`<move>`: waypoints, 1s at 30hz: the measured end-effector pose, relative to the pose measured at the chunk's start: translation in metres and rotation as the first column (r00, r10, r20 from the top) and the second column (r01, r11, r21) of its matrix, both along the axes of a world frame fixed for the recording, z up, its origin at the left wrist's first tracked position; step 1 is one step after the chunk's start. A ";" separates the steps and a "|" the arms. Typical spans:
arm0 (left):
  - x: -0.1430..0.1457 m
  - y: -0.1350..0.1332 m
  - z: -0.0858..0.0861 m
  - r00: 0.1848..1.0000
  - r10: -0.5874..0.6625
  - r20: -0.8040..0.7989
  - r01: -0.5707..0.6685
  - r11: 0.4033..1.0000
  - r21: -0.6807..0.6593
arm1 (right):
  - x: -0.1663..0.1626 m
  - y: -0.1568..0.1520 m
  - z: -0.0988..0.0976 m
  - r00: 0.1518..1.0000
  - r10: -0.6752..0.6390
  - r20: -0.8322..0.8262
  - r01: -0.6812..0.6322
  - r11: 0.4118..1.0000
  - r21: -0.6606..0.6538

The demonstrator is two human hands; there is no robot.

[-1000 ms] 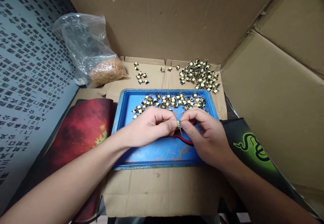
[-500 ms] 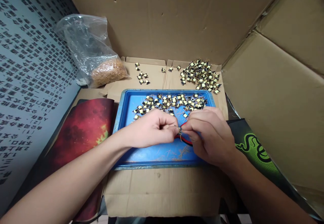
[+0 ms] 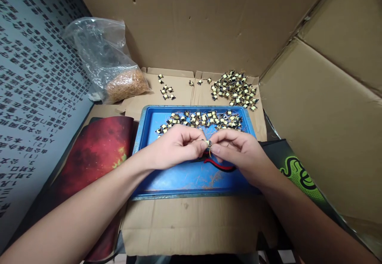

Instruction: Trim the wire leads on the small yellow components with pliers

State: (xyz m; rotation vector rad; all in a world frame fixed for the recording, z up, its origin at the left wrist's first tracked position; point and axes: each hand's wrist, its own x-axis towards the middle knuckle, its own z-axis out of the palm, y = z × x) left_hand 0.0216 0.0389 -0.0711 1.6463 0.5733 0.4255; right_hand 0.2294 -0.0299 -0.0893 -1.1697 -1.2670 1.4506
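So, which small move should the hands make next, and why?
Probably the right hand should guide the thin wire while the left hand holds the small yellow part steady: the left hand pinches this part, the wire hangs down from its end, and the right hand is close beside it.

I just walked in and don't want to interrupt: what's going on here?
A person's left hand pinches a small yellow-and-black part above a blue tray, with the right hand at its wired end. Similar parts lie along the tray's far side, and a pile of others sits on cardboard behind.
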 end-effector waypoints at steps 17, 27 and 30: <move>0.001 0.000 -0.001 0.998 -0.048 -0.035 0.048 0.999 0.002 | 0.002 0.000 -0.003 0.983 -0.008 -0.184 -0.023 0.986 -0.164; -0.002 0.002 -0.007 0.997 0.032 0.077 -0.029 0.999 -0.040 | 0.003 -0.004 0.014 0.978 0.024 0.206 -0.053 0.989 0.137; -0.002 0.002 -0.006 0.995 0.053 0.079 -0.051 0.998 -0.030 | -0.003 -0.009 0.026 0.888 -0.121 0.444 -0.077 0.912 0.403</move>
